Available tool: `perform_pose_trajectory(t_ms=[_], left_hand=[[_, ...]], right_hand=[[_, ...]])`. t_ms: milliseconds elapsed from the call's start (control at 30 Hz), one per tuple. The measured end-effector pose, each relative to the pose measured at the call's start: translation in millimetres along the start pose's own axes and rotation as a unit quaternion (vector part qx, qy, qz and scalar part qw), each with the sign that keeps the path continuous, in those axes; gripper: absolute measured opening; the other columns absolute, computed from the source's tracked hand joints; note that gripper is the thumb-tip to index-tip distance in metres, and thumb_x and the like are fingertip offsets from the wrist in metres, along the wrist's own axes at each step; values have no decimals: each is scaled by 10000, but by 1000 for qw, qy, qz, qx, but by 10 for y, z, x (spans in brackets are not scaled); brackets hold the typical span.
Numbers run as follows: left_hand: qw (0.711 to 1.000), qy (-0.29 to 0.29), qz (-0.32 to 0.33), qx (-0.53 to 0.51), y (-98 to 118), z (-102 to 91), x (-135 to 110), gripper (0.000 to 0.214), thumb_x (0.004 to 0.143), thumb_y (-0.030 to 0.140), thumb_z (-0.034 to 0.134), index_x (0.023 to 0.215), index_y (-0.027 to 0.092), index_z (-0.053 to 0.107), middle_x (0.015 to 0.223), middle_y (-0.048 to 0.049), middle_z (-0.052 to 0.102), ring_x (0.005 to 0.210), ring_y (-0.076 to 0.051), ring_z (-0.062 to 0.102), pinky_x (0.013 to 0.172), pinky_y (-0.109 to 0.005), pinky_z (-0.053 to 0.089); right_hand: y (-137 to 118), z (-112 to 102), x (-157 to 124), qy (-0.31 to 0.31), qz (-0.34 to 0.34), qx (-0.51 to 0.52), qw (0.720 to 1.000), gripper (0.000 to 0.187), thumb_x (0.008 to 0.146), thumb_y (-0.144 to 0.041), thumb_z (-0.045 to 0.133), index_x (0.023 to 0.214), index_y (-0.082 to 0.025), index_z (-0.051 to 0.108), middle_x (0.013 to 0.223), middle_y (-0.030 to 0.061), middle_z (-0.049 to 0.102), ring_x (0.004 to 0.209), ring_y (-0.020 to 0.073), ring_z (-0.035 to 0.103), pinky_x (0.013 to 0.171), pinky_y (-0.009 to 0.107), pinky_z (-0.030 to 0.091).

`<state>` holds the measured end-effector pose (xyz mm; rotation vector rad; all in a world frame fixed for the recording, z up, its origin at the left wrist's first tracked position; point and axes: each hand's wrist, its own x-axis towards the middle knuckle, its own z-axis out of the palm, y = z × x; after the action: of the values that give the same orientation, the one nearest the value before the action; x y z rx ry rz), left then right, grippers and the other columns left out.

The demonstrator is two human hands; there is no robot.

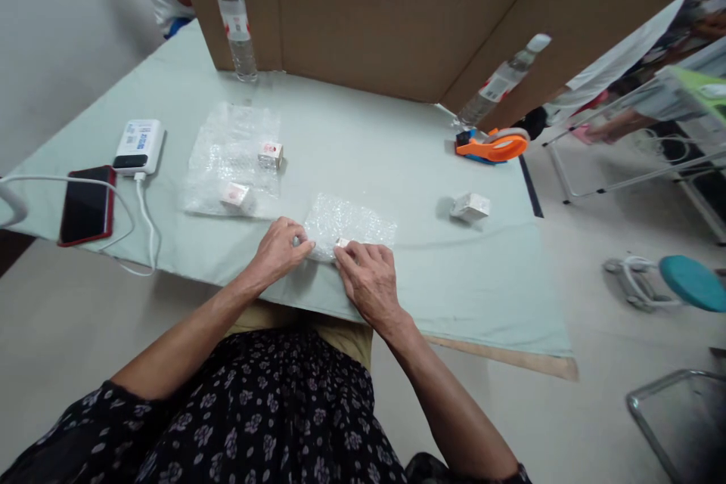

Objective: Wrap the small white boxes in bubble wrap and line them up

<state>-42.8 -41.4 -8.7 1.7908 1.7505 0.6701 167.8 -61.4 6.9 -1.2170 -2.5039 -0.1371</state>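
Note:
A small sheet of bubble wrap point(352, 219) lies near the table's front edge, between and beyond my two hands. My left hand point(280, 248) is closed, thumb and forefinger pinching the sheet's left edge. Under the curled fingers of my right hand point(370, 280) is a small white box point(342, 242), resting on the wrap and mostly hidden. Farther left, a bigger bubble wrap piece point(218, 155) carries a small box with red print point(271, 155) and a second small box point(234, 195). Another small white box point(470, 206) sits apart on the right.
An orange tape dispenser point(493, 145) stands at the right, near a water bottle point(502, 83). Another bottle point(235, 23) is at the back left, before a cardboard screen point(363, 15). A power bank point(139, 145) and phone point(87, 206) lie left with a cable. People are partly visible beyond.

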Motion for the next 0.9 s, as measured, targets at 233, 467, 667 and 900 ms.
perform_pose_trajectory(t_ms=[233,467,667,900], left_hand=[[990,-102,-65,66,209,-157,123,310,792,391,577,566,192,503,586,4,533,620,-154,500,609,-277,357],[970,-128,-198,-51,237,-21,134,235,788,310,608,642,189,469,520,31,511,510,-141,577,484,-223,394],[966,-16,-198,-167,292,118,94,481,699,153,652,1160,172,515,592,99,502,437,-91,535,430,-178,408],[928,13,-238,-287,394,190,104,98,688,203,627,720,147,554,503,81,460,375,-48,389,375,-174,311]], right_hand=[[24,35,-6,12,-3,-8,1000,179,963,-170,518,1093,-218,632,963,36,682,868,201,504,877,379,305],[61,51,13,1,-18,-8,1000,141,956,-187,532,1045,-216,637,964,40,674,874,208,489,881,390,288],[63,40,33,-5,-20,-14,1000,128,966,-195,512,1016,-214,628,961,46,668,876,214,485,871,394,281],[64,32,46,-18,-30,-24,999,149,972,-188,488,1052,-209,612,914,47,648,848,219,473,846,397,285]])
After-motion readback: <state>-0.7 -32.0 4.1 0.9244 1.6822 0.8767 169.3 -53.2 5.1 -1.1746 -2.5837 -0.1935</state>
